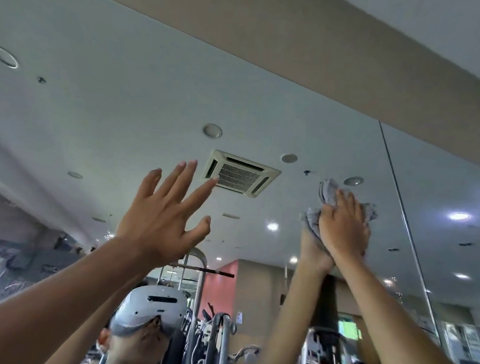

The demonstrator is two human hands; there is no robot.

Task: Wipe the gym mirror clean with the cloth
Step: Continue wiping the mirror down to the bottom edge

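Wiping in progress high on mirror (124, 101), bunched grey cloth (329, 193) pressed to glass under flat-fingered right hand (344, 227), left hand (161, 218) spread and empty, cleaned area indiscernible, lower glass judged outstanding

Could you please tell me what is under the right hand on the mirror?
A bunched grey cloth, pressed to the mirror by the right hand; its edges show around the fingers. The glass beneath is covered.
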